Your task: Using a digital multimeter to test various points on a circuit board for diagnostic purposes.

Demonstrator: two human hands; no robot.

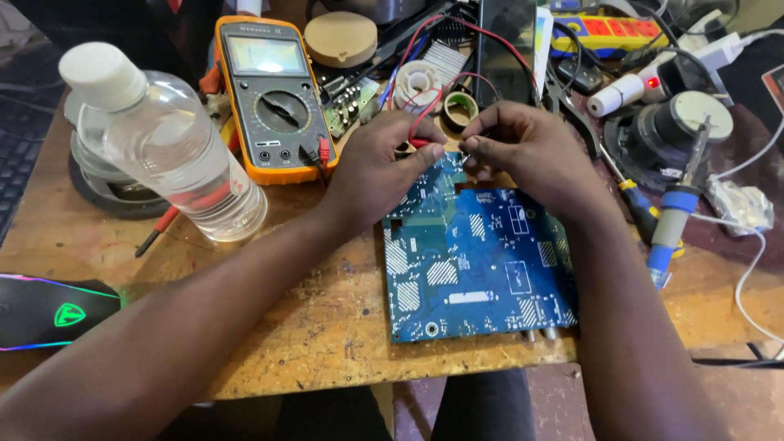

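Starting far to the left of your grip, a black mouse (49,312) with glowing edges lies on the wooden tabletop (327,327), and a clear plastic bottle (163,143) with a white cap lies tilted above it. Nearer the grip, an orange multimeter (273,98) sits just left of your left hand (380,163), its red lead (425,114) looping up and back down into your fingers. That hand is closed, pinching the red probe tip (420,144) at the top edge of the blue circuit board (474,253). Your right hand (523,147) is closed too, fingertips meeting the left ones over the same spot; what it pinches I cannot tell. The board lies flat directly below both grips, reaching toward the near tabletop edge. It looks stiff, light and fragile, so hold it by its bare edges, not its soldered face. The probe is thin and probably slippery; grip its insulated shaft. Right of your grip, a blue-handled soldering iron (674,216) rests beside a round black stand (665,135).
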